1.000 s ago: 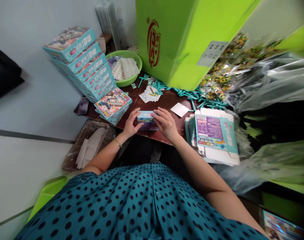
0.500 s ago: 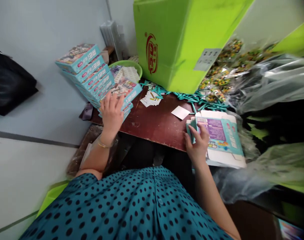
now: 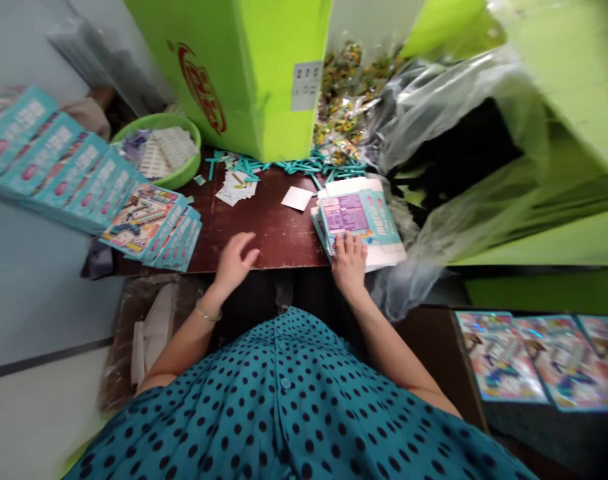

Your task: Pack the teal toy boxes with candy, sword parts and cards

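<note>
My left hand (image 3: 233, 261) rests open on the bare dark wooden table (image 3: 274, 233), near its front edge, holding nothing. My right hand (image 3: 349, 261) lies with spread fingers on the near end of a stack of flat unfolded teal cartons (image 3: 360, 217) at the table's right side; whether it grips one I cannot tell. A leaning row of closed teal toy boxes (image 3: 59, 175) stands at the left, and a short pile of the same boxes (image 3: 154, 225) lies just left of my left hand.
A big lime-green carton (image 3: 244, 73) stands at the back. A green bowl of paper sheets (image 3: 164, 150), small cards (image 3: 237, 188), a white square card (image 3: 297, 198) and teal strips (image 3: 294, 165) lie behind my hands. Clear plastic bags (image 3: 449, 133) crowd the right. Printed boxes (image 3: 534, 360) lie lower right.
The folded box went from both hands onto the left pile. My left hand has come back to the table's middle. My right hand has settled on the flat cartons. The view swung right.
</note>
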Demonstrator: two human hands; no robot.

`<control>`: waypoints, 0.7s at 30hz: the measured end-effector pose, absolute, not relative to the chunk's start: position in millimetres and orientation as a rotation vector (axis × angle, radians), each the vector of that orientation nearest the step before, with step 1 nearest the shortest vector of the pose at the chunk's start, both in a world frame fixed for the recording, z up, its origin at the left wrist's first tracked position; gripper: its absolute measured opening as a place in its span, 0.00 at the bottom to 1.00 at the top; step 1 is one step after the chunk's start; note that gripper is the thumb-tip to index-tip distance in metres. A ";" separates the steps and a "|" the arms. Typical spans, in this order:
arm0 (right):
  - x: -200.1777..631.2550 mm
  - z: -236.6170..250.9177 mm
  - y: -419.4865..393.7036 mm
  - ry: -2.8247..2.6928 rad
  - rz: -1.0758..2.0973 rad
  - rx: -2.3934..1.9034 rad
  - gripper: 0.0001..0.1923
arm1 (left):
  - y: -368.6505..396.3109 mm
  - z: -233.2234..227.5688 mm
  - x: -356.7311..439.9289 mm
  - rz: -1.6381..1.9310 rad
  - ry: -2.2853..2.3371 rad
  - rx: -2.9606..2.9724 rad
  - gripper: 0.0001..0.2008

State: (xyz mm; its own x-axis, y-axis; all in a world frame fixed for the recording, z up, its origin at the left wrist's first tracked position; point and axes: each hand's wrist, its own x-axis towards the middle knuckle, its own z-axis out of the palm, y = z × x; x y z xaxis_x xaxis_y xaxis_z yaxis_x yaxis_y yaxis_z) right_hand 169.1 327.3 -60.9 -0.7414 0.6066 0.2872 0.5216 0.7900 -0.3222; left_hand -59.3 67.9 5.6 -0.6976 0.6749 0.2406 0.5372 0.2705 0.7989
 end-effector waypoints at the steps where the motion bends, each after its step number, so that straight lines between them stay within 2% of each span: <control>1: 170.2 -61.6 323.6 -2.604 0.305 -0.834 0.29 | 90.3 -8.8 -40.5 1.405 2.122 1.069 0.24; 3: 175.7 -60.7 314.4 -2.615 0.304 -0.752 0.29 | 131.5 -34.6 -9.2 1.382 1.703 0.845 0.29; 5: 182.2 -58.6 302.9 -2.643 0.312 -0.661 0.28 | 168.0 -51.4 8.3 1.422 1.467 0.634 0.29; 9: 187.4 -55.0 289.5 -2.693 0.371 -0.613 0.27 | 232.1 -56.2 8.2 1.581 1.542 0.488 0.18; 12: 189.3 -47.9 307.0 -2.576 0.443 -0.696 0.37 | 266.0 -42.5 1.5 1.661 1.647 0.531 0.13; 15: 196.1 -30.9 339.2 -2.222 0.456 -0.922 0.47 | 271.3 -22.6 3.5 1.735 1.618 0.738 0.12; 18: 195.9 -7.3 352.8 -2.043 0.641 -0.965 0.47 | 246.7 -8.6 11.6 1.719 1.462 0.920 0.18; 21: 177.1 12.6 333.6 -2.089 0.894 -0.844 0.49 | 211.0 -6.2 17.2 1.761 1.473 0.793 0.27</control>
State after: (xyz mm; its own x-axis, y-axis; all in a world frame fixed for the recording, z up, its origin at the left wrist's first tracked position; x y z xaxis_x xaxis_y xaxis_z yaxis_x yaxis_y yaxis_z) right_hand 177.1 333.6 12.6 -0.5406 0.7685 0.3422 0.2833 0.5493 -0.7861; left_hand 17.2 211.0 -6.2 -0.5691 0.8221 0.0188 -0.1268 -0.1103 0.9858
